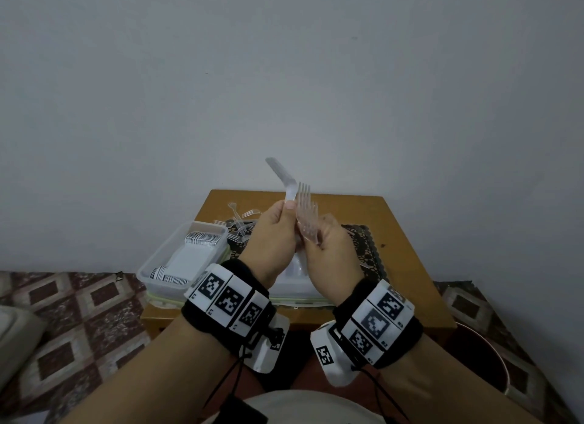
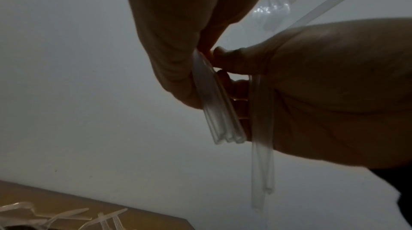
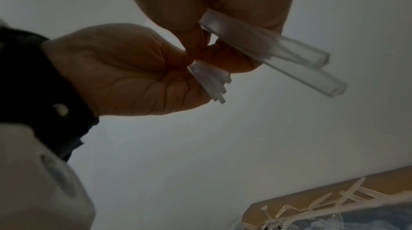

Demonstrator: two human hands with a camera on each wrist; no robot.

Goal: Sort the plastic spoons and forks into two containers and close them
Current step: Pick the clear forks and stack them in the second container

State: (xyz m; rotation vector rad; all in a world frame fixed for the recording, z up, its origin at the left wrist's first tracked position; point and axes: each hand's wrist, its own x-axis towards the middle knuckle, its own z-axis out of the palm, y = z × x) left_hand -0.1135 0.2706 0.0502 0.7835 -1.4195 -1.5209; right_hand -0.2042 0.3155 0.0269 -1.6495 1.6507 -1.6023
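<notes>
Above the near half of the small wooden table [image 1: 395, 221], both hands are working raised and close together, knuckles nearly touching. The left hand [image 1: 271, 234] is pinching a single clear utensil [image 1: 282, 178] between thumb and curled fingers; its long axis is running up and away to the left, bent partway, with the free end highest. Which kind it is cannot be told from here. The right hand [image 1: 335, 249] is closing its fingers round a bundle of clear forks [image 1: 305, 213], tines pointing up and handles hanging down below the palm, so that axis is standing near upright.

The spoon container [image 1: 177, 253] is sitting at the table's left edge, lid off, white spoons already stacked inside, lying below and to the left of the left hand. A second shallow white container [image 1: 294, 284] is lying directly under the wrists, mostly hidden. Loose clear cutlery [image 1: 240, 221] is resting on the table beyond the hands, near a dark patterned mat [image 1: 366, 249].

Judgement: the single piece is being separated from the bundle. If it is a spoon, the left hand is nearer the spoon box; forks likely drop straight down, handles first.
</notes>
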